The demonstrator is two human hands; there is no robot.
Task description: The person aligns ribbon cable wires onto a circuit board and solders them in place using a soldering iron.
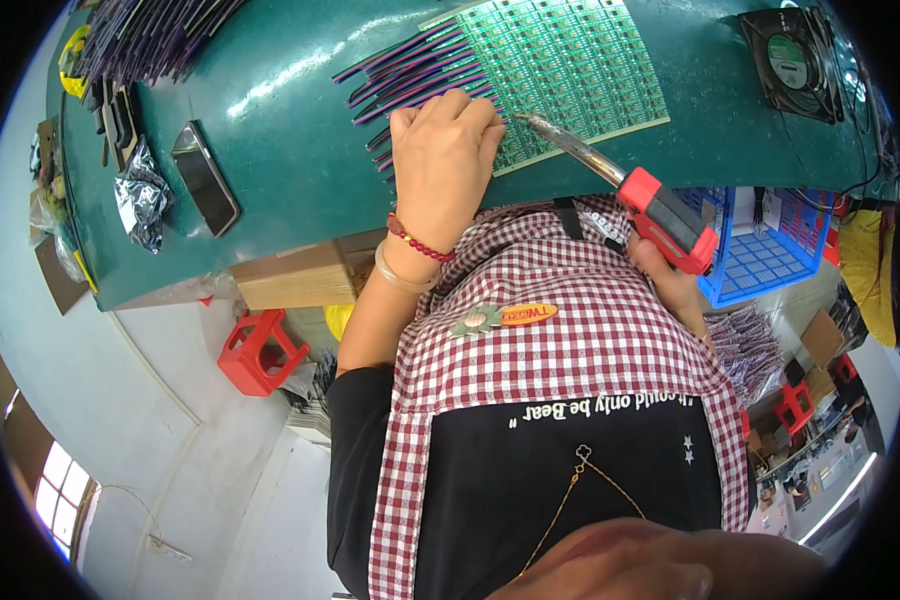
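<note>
My left hand (pixel 446 150) is closed in a pinch on a thin wire at the left edge of a green circuit board panel (pixel 580 75); its fingertips are mostly hidden under the hand. Several purple, red and black wires (pixel 410 75) stick out leftward from that edge in a row. My right hand (pixel 665 275) is wrapped round the red and black handle of a soldering iron (pixel 675 220), partly hidden behind it. The iron's metal barrel slants up to the left, and its tip is close beside my left fingertips, over the panel's edge.
A phone (pixel 206 178), crumpled foil (pixel 143 195) and a cutting tool (pixel 120 120) lie left on the green table (pixel 290 150). A wire bundle (pixel 150 35) is at the far left, a black fan (pixel 792 65) far right. A blue crate (pixel 765 265) stands below the right edge.
</note>
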